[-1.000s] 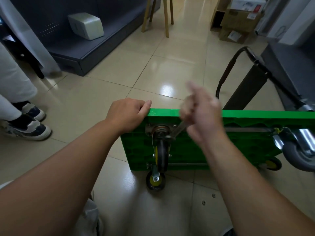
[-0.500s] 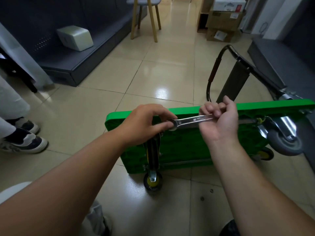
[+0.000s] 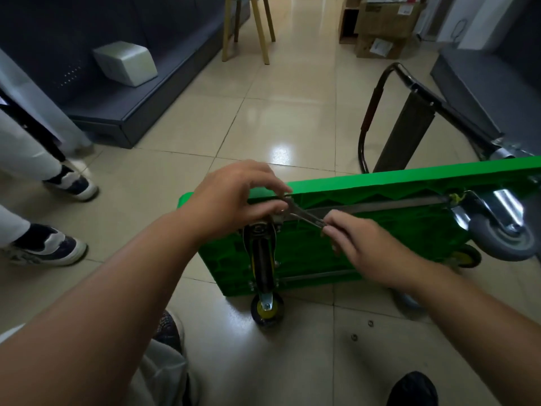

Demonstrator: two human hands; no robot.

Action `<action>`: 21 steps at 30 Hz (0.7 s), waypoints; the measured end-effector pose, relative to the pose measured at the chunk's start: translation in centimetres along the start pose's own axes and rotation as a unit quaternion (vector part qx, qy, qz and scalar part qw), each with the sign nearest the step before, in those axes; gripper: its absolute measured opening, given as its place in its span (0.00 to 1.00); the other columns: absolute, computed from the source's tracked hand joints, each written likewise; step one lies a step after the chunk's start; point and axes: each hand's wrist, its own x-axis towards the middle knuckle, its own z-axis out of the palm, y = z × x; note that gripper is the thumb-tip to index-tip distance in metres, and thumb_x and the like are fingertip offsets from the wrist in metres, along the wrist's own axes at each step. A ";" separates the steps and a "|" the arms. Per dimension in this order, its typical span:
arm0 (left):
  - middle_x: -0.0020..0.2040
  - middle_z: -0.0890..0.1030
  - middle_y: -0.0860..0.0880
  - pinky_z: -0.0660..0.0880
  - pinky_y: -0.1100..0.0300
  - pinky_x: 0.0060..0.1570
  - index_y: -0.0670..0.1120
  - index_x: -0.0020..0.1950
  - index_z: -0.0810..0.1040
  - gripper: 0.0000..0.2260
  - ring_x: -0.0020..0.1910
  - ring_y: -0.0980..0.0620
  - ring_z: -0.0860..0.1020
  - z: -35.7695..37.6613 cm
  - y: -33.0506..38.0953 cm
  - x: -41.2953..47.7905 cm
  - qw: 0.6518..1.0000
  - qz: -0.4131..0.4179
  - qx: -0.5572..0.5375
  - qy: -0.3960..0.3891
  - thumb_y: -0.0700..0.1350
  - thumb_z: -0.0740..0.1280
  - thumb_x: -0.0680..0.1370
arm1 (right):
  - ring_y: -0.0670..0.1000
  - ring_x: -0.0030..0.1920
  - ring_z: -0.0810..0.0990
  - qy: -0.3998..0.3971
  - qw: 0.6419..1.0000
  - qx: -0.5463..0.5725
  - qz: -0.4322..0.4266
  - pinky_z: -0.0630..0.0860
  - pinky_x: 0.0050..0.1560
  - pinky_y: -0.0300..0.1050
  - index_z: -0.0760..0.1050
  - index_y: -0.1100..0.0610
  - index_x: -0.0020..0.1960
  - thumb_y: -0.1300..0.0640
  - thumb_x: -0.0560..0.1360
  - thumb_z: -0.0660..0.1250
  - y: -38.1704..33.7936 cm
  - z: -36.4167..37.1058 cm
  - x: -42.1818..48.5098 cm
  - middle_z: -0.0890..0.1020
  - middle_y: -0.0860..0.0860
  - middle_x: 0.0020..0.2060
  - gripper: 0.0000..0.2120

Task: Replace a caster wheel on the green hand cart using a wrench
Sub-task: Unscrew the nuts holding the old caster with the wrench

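Observation:
The green hand cart [image 3: 380,241] stands on its long edge, underside facing me. A black caster wheel [image 3: 262,265] hangs from its metal mounting plate near the cart's upper left corner. A steel wrench [image 3: 304,214] lies slanted across that plate, its head at the plate's top. My left hand [image 3: 234,197] pinches the wrench head against the plate. My right hand [image 3: 363,244] grips the wrench's lower handle end. A grey caster [image 3: 502,237] sits at the cart's upper right, and a yellow-hubbed wheel [image 3: 268,310] rests on the floor below.
Two small bolts [image 3: 362,329] lie on the tiles in front of the cart. The cart's folded handle [image 3: 409,112] juts out behind it. Another person's shoes [image 3: 49,247] stand at left. A dark bench with a white box [image 3: 126,63], a stool and cardboard boxes [image 3: 383,22] are farther back.
The wrench went from level above the cart edge down onto the caster plate, now slanted. My right hand dropped lower along the handle; my left hand stayed at the wrench head.

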 end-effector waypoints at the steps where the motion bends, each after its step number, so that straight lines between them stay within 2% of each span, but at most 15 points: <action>1: 0.54 0.79 0.60 0.78 0.54 0.52 0.57 0.66 0.80 0.19 0.54 0.60 0.76 -0.4 -0.3 -0.1 1.000 -0.023 -0.001 0.002 0.59 0.68 0.76 | 0.50 0.30 0.72 0.019 0.999 0.037 0.010 0.70 0.31 0.51 0.71 0.49 0.48 0.51 0.83 0.58 0.9 1.6 -0.2 0.75 0.50 0.32 0.07; 3: 0.59 0.78 0.61 0.76 0.54 0.57 0.59 0.71 0.74 0.23 0.58 0.62 0.74 -0.9 -1.3 -0.4 0.997 -0.076 0.016 -0.002 0.62 0.65 0.77 | 0.53 0.28 0.70 0.063 0.993 0.088 0.038 0.67 0.31 0.55 0.71 0.51 0.45 0.50 0.83 0.57 2.6 4.6 -0.7 0.72 0.52 0.30 0.10; 5: 0.60 0.79 0.62 0.76 0.52 0.57 0.59 0.71 0.74 0.21 0.59 0.61 0.74 -0.7 -2.3 -0.8 0.993 -0.114 0.039 -0.017 0.64 0.62 0.79 | 0.52 0.28 0.69 0.098 0.987 0.113 0.064 0.65 0.31 0.54 0.70 0.52 0.41 0.45 0.82 0.55 3.8 7.6 -1.0 0.71 0.52 0.28 0.15; 8: 0.61 0.80 0.60 0.77 0.50 0.54 0.59 0.70 0.74 0.21 0.58 0.56 0.76 0.4 -3.1 -1.6 0.986 -0.134 0.075 -0.057 0.65 0.60 0.80 | 0.51 0.27 0.70 0.132 0.979 0.141 0.068 0.65 0.29 0.53 0.68 0.47 0.38 0.41 0.80 0.54 3.8 11.5 -0.7 0.70 0.51 0.27 0.16; 11: 0.57 0.81 0.58 0.74 0.54 0.45 0.60 0.69 0.73 0.20 0.51 0.54 0.78 1.4 -3.3 -1.9 0.983 -0.133 0.110 -0.064 0.65 0.59 0.80 | 0.49 0.25 0.68 0.181 0.963 0.187 0.068 0.65 0.26 0.53 0.65 0.44 0.37 0.42 0.82 0.54 3.1 14.0 0.4 0.68 0.47 0.27 0.16; 13: 0.54 0.82 0.58 0.72 0.56 0.42 0.60 0.68 0.74 0.20 0.48 0.54 0.77 1.3 -3.4 -1.8 0.982 -0.138 0.112 -0.063 0.66 0.59 0.80 | 0.52 0.26 0.68 0.207 0.947 0.232 0.082 0.66 0.26 0.55 0.66 0.47 0.37 0.42 0.83 0.54 2.7 14.9 1.4 0.68 0.49 0.27 0.18; 17: 0.53 0.82 0.58 0.71 0.55 0.43 0.61 0.68 0.75 0.23 0.47 0.55 0.77 1.2 -3.6 -1.6 0.981 -0.157 0.094 -0.065 0.69 0.53 0.80 | 0.60 0.28 0.69 0.223 0.929 0.284 0.089 0.68 0.27 0.60 0.67 0.51 0.39 0.39 0.82 0.53 2.4 16.0 3.2 0.70 0.55 0.28 0.20; 19: 0.53 0.82 0.59 0.70 0.55 0.43 0.61 0.67 0.75 0.24 0.47 0.55 0.76 1.4 -3.6 -1.5 0.979 -0.167 0.102 -0.056 0.68 0.50 0.80 | 0.59 0.28 0.71 0.231 0.927 0.284 0.085 0.68 0.27 0.58 0.68 0.53 0.40 0.40 0.82 0.52 2.2 16.5 4.0 0.71 0.55 0.28 0.20; 21: 0.53 0.82 0.59 0.70 0.55 0.42 0.61 0.66 0.75 0.24 0.46 0.55 0.75 1.6 -3.6 -1.4 0.978 -0.170 0.108 -0.056 0.69 0.49 0.80 | 0.53 0.27 0.69 0.230 0.927 0.283 0.087 0.66 0.26 0.52 0.68 0.51 0.39 0.41 0.82 0.52 1.8 17.0 4.8 0.70 0.52 0.27 0.19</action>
